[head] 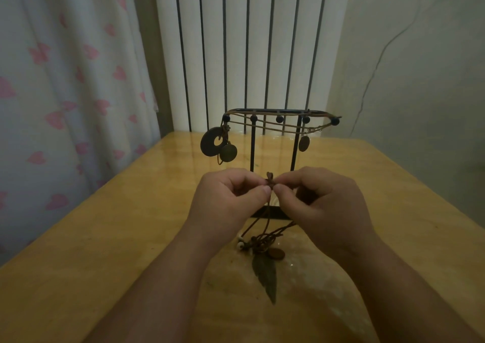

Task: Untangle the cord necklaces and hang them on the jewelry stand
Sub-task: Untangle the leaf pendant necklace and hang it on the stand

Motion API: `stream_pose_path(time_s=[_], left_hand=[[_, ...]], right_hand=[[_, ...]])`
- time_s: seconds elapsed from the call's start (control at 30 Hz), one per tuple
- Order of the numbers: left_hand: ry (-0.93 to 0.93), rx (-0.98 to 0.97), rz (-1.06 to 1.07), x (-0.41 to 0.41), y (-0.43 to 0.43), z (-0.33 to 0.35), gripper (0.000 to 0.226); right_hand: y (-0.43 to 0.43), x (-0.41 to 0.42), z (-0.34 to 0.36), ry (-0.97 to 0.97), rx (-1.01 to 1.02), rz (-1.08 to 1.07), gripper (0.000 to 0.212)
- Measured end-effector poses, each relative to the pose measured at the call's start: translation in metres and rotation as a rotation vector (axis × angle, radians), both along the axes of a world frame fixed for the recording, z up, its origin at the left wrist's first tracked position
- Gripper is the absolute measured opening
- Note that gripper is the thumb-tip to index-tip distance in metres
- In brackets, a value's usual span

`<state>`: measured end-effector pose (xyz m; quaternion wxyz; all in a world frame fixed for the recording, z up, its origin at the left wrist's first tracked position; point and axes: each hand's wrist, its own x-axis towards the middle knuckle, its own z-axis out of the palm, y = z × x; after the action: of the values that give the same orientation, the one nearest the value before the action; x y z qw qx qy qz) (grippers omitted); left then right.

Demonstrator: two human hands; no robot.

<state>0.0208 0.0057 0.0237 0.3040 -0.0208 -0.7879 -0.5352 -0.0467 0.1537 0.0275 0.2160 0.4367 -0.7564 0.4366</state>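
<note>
my left hand (231, 198) and right hand (319, 201) both pinch the knot (270, 181) between them. the tangled cord necklaces (259, 240) hang below onto the bench (105, 237); the jewelry stand (280, 114) is just beyond. tease loops apart gently; avoid pulling tight.
</note>
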Motion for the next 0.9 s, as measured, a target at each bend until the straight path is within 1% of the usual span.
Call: stream_pose_path(time_s=[0.13, 0.23, 0.3, 0.33, 0.43, 0.5, 0.67, 0.8, 0.9], left_hand=[[-0.021, -0.008, 0.034, -0.002, 0.003, -0.001, 0.017], [-0.024, 0.008, 0.033, -0.002, 0.006, -0.001, 0.017], [-0.026, 0.037, 0.023, -0.002, 0.008, 0.0, 0.019], [-0.031, 0.053, 0.018, -0.002, 0.008, 0.0, 0.02], [-0.051, 0.08, 0.005, -0.002, 0.009, 0.001, 0.023], [-0.066, 0.094, -0.008, -0.001, 0.009, 0.002, 0.023], [-0.107, 0.178, -0.025, -0.004, 0.006, -0.001, 0.026], [-0.121, 0.195, -0.021, -0.006, 0.005, -0.002, 0.031], [-0.118, 0.218, -0.037, -0.006, 0.004, -0.001, 0.024]], right_hand=[[-0.003, -0.001, -0.002, 0.169, 0.151, -0.105, 0.027], [-0.007, 0.0, -0.002, 0.247, 0.183, -0.171, 0.029], [-0.01, 0.0, -0.002, 0.254, 0.175, -0.195, 0.027], [-0.011, 0.0, -0.003, 0.223, 0.168, -0.194, 0.026], [-0.012, 0.002, -0.005, 0.002, 0.141, -0.144, 0.014], [-0.013, 0.002, -0.006, -0.108, 0.081, -0.106, 0.009], [-0.013, 0.004, -0.007, -0.333, -0.056, -0.002, 0.012], [-0.013, 0.003, -0.008, -0.48, -0.135, 0.06, 0.015], [-0.013, 0.003, -0.007, -0.576, -0.173, 0.111, 0.018]])
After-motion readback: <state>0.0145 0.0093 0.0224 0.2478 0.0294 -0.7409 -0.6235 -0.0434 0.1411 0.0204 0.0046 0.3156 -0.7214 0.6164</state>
